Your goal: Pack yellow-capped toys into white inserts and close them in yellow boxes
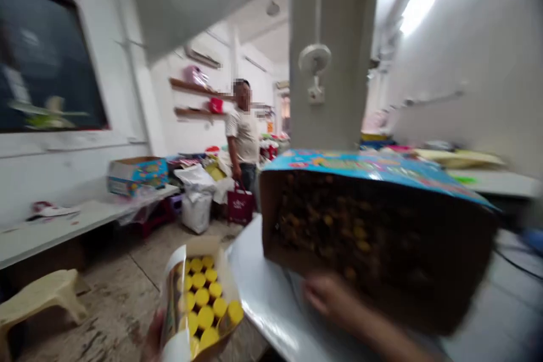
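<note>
At the lower left, my left hand (153, 335) is closed on the side of a small open box (232, 285). Rows of small cylinders with yellow caps (202, 296) fill that box, and one near its right corner leans over. My right hand (326, 294) is at the front lower edge of a large blue printed carton (373, 165). Its fingers look curled but are smeared by motion, so I cannot tell whether they hold anything. The carton lies with its open side toward me, and many small brownish and yellow pieces (339, 226) show inside the dark interior.
The carton rests on a pale shiny table (250, 260). A cream plastic stool (42, 294) and a long bench (85, 218) with another printed carton (139, 175) stand at left. A person (245, 136) holding a maroon bag (240, 205) stands beyond, near white sacks (196, 198).
</note>
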A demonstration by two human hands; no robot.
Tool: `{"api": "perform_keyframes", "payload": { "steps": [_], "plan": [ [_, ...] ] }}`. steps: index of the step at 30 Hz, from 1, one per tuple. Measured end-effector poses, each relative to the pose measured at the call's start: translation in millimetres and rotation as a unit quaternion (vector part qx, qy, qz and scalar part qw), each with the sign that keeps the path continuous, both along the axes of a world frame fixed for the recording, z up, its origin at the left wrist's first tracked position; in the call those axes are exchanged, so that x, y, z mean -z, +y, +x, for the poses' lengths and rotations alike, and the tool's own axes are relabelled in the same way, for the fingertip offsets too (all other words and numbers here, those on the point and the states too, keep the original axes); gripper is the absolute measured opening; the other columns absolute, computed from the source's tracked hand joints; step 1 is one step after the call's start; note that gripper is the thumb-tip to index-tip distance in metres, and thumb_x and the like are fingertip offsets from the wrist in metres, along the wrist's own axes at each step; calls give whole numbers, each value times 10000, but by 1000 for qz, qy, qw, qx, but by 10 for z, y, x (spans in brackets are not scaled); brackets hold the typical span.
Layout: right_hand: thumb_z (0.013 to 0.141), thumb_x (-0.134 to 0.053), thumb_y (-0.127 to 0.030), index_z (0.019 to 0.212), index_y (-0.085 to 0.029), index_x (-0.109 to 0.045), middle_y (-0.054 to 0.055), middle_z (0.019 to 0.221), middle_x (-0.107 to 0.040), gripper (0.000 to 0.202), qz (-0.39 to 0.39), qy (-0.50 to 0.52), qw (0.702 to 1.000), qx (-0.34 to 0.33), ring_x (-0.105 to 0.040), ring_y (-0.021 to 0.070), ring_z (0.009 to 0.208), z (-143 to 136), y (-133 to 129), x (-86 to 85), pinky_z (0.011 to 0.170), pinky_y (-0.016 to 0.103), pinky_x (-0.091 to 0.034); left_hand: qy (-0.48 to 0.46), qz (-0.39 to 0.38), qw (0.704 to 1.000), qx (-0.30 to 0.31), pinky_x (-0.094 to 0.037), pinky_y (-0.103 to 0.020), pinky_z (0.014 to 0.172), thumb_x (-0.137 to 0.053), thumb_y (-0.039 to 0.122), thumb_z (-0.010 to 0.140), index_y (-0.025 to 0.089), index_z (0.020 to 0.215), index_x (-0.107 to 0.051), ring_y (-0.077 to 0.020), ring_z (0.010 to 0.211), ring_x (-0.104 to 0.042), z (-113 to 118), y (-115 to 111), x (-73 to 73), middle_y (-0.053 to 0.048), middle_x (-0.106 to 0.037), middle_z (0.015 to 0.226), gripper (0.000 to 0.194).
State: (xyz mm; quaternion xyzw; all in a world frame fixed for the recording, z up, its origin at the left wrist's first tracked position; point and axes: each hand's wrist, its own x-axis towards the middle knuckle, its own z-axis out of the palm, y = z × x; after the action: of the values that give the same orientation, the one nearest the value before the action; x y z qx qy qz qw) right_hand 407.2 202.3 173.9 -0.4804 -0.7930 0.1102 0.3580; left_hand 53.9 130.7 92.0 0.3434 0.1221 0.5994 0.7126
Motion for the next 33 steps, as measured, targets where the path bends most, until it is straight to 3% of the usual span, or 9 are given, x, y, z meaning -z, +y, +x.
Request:
{"api": "perform_keyframes", "payload": {
  "steps": [2, 5, 8, 12, 17, 23, 25, 28, 33],
  "plan": [
    [963, -576, -341, 1021, -164, -672, 55, 1016, -699, 209, -24, -11, 996, 81, -661, 169, 902, 418, 83, 2, 852, 373, -544, -77, 1, 992, 102, -339, -595, 1128, -368, 642, 916, 534, 1305, -565, -334, 1330, -521, 450, 248, 113, 87, -659, 1323, 449],
    [1007, -360, -363, 1113, -122, -687, 134, 1084, -715, 420, -21, -30, 974, 224, -650, 247, 1016, 1031, 148, -115, 900, 365, -475, -122, -33, 977, 171, -309, -570, 1149, -335, 681, 920, 428, 1376, -537, -317, 1374, -473, 1088, 545, 190, 21, -619, 1390, 559],
    [978, -342, -354, 1103, -90, -711, 125, 1012, -743, 471, -39, -76, 966, 244, -673, 230, 920, 1299, 154, -195, 795, 308, -467, -138, -43, 964, 223, -254, -509, 1190, -294, 632, 957, 303, 1353, -590, -291, 1388, -457, 1482, 691, 236, -35, -648, 1353, 594],
    [929, -491, -355, 951, -207, -759, 25, 825, -754, 307, -69, -139, 970, 190, -672, 161, 722, 1101, 228, 50, 649, 239, -457, -164, -10, 953, 255, -174, -530, 1216, -233, 637, 965, 221, 1358, -594, -309, 1409, -426, 1605, 730, 293, -83, -648, 1350, 676],
    [768, -686, -225, 1044, -193, -733, 142, 1097, -719, 281, -41, -201, 956, 208, -621, 322, 1077, 756, 367, 474, 802, 346, -476, -169, 50, 951, 255, -84, -486, 1236, -106, 681, 947, 240, 1411, -541, -283, 1486, -283, 1562, 705, 254, -64, -587, 1426, 774],
    [881, -522, -222, 1175, -122, -647, 140, 915, -729, 336, -45, -174, 954, 240, -686, 284, 830, 892, 397, 292, 727, 372, -506, -158, 45, 964, 207, -137, -473, 1229, -190, 668, 951, 218, 1406, -543, -276, 1477, -307, 1619, 683, 256, -79, -570, 1443, 731],
    [908, -511, -288, 1194, -159, -624, 88, 902, -727, 334, -32, -101, 972, 211, -689, 227, 768, 902, 310, 118, 709, 332, -521, -141, 3, 972, 187, -198, -490, 1209, -297, 646, 943, 206, 1364, -580, -298, 1437, -380, 1639, 639, 242, -91, -604, 1405, 672],
    [871, -579, -290, 1074, -223, -681, 50, 1000, -712, 237, -6, 21, 998, 51, -682, 176, 828, 742, 99, -66, 722, 271, -530, -108, -64, 977, 171, -267, -509, 1167, -294, 579, 974, 169, 1324, -606, -321, 1373, -463, 1665, 564, 187, -99, -670, 1307, 623],
    [851, -607, -211, 1018, -235, -750, 48, 1017, -735, 221, -62, -59, 988, -126, -672, 195, 936, 320, -140, -33, 838, 295, -510, -82, -86, 982, 146, -273, -522, 1169, -353, 563, 971, 114, 1367, -552, -357, 1356, -473, 1663, 581, 189, -140, -653, 1319, 632]
  ]
}}
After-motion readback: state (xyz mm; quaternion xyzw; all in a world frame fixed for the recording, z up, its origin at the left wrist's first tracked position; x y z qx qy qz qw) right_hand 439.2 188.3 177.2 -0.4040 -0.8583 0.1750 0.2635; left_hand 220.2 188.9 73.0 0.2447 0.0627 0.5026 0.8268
